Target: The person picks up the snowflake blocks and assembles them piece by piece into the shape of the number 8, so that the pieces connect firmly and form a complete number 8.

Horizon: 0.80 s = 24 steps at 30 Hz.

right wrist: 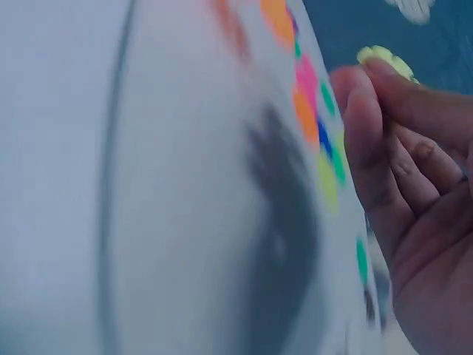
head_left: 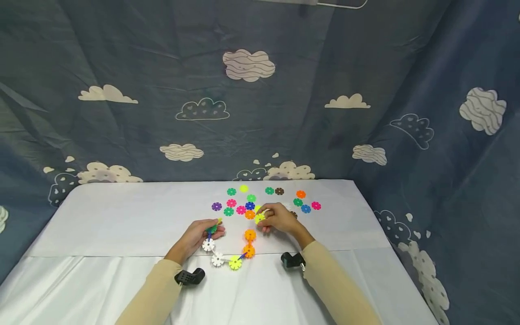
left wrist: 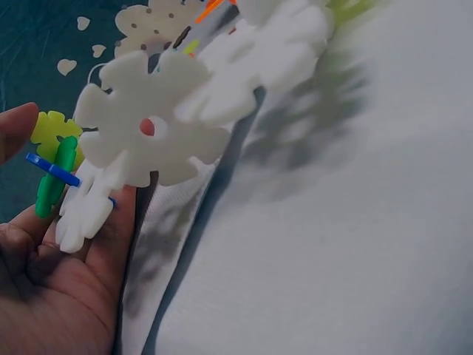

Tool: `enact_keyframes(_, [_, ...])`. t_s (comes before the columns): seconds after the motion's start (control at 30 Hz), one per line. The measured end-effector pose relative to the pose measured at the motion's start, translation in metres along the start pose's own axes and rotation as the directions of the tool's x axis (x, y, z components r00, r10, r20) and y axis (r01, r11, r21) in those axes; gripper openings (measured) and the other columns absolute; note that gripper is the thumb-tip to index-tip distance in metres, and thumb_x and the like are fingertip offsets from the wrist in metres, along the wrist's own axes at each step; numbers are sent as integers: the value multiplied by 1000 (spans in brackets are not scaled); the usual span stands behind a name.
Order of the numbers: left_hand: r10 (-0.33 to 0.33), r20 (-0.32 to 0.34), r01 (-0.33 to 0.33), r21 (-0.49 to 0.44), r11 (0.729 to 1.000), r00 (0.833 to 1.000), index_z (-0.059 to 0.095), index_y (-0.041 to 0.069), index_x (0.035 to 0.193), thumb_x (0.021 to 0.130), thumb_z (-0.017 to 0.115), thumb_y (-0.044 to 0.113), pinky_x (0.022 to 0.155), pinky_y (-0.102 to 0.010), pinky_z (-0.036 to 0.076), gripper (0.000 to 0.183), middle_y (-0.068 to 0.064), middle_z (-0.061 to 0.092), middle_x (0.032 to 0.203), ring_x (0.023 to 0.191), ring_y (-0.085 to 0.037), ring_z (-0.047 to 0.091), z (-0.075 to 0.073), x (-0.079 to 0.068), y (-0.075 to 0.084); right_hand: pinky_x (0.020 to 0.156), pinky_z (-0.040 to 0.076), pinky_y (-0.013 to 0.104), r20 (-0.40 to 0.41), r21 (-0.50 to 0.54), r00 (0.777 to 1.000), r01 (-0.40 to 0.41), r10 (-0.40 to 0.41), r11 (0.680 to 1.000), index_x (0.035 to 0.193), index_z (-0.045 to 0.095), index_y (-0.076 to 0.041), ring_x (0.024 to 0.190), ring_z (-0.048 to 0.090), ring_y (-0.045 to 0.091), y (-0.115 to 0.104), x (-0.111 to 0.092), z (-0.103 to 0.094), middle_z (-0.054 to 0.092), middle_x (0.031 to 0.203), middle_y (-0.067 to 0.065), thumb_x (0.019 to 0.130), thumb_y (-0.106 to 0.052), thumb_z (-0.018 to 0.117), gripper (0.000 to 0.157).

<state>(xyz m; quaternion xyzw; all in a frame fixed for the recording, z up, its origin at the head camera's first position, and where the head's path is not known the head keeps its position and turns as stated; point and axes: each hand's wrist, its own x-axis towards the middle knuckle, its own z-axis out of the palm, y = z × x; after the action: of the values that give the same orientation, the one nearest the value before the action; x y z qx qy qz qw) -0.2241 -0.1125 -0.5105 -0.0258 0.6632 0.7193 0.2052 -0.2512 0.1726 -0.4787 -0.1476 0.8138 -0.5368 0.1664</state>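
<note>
A chain of interlocking flower-shaped plastic discs hangs from my left hand (head_left: 198,234), which holds its end between thumb and fingers. At that end are a green disc (left wrist: 56,181), a yellow disc (left wrist: 53,132) and a blue disc (left wrist: 53,169). The chain curves on through white discs (head_left: 217,259), a yellow-green disc (head_left: 235,262) and orange discs (head_left: 249,251). My right hand (head_left: 280,218) pinches a single yellow disc (right wrist: 390,61) between thumb and index finger, just above the chain's orange end and apart from it.
Several loose discs lie at the back of the white table (head_left: 122,221), among them a purple disc (head_left: 216,206), a pink disc (head_left: 316,206) and a blue disc (head_left: 306,208). A dark cloud-patterned curtain (head_left: 284,131) hangs behind the table.
</note>
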Motion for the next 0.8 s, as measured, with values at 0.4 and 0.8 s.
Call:
enact_keyframes(0.4, [9,17,-9,3,1000,1000,53,-13,126,101,49,20,90,-25,52,42,-6,71,95,91,-14,69,1,0,-1,56,55,26,120,45,992,24,-29,999,112,59,8,54,58,14,-30,51,58,64,70,13,93,1,60,20])
enact_keyframes(0.8, [14,38,-13,-35,999,999,47,-15,130,102,48,17,94,-29,50,42,-13,71,104,95,-16,69,-3,-1,0,54,56,28,11,110,999,48,-49,993,106,65,11,51,58,13,-32,57,72,64,68,15,90,4,62,18])
